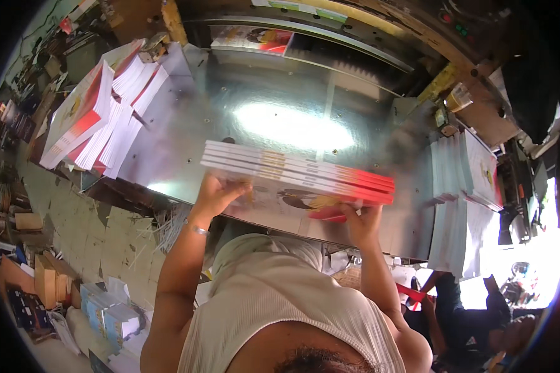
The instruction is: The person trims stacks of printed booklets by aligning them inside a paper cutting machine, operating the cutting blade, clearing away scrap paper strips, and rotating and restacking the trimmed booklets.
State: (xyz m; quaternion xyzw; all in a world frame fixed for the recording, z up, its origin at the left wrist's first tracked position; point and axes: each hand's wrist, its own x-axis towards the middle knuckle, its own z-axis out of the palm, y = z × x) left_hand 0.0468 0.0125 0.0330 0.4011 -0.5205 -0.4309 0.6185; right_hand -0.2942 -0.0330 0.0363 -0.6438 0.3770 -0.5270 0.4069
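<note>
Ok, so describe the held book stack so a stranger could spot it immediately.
Find the shiny metal table. At its near edge, the left hand and right hand hold a stack of books with white-to-red spines. Unlike the left pile and right pile, this stack is held in both hands.

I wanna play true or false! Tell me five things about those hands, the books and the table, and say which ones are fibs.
1. The left hand and the right hand are both holding the stack of books. True.
2. The red end of that stack is by the left hand. False: the red end is by the right hand, and the other end is white.
3. A wristband sits just behind the left hand. True.
4. The tabletop looks like shiny metal. True.
5. Other books are piled only on the left. False: there is a left pile and also a right pile.
</note>
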